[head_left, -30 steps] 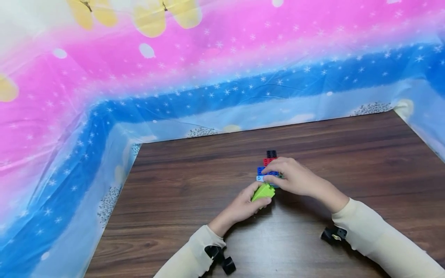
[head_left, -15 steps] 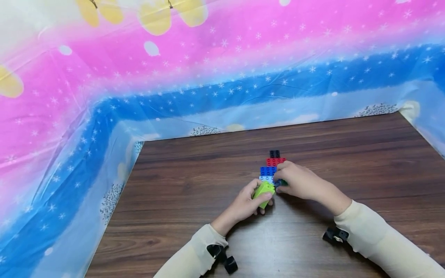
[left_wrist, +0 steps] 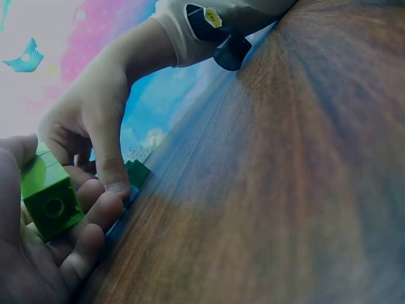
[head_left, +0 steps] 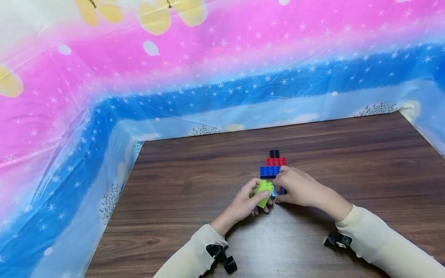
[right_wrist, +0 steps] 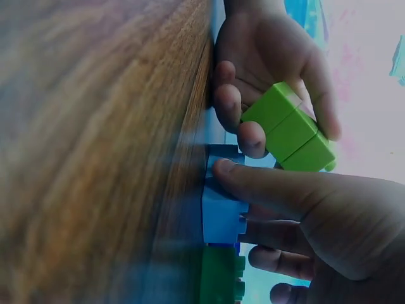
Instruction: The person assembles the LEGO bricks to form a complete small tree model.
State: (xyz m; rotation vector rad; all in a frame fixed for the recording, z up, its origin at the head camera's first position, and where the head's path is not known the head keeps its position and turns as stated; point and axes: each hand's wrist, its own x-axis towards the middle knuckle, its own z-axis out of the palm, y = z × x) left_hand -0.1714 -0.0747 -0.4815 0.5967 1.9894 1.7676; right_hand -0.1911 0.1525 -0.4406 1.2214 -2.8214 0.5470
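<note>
My left hand [head_left: 245, 202] holds a stack of lime-green building bricks [head_left: 264, 193] between thumb and fingers, tilted just above the table. The right wrist view shows seams across the lime stack [right_wrist: 288, 130]. My right hand [head_left: 299, 185] pinches a light blue brick [right_wrist: 221, 215] at the tabletop, thumb on its near side. Another blue brick [right_wrist: 224, 154] lies beside it, near the left fingertips. A green brick [right_wrist: 217, 275] stands on the other side. Beyond the hands, a dark blue brick [head_left: 269, 172], a red brick [head_left: 276, 161] and a black brick [head_left: 274, 153] lie in rows.
The bricks lie on a dark wood-grain table [head_left: 194, 181]. A pink and blue printed cloth [head_left: 222, 69] hangs along the table's back and sides. Black camera mounts [head_left: 221, 258] are strapped at both sleeves.
The right hand has moved off the dark blue and red bricks and drawn the light blue brick toward the person, apart from the dark blue row. The left hand keeps its lime stack, turned slightly.
</note>
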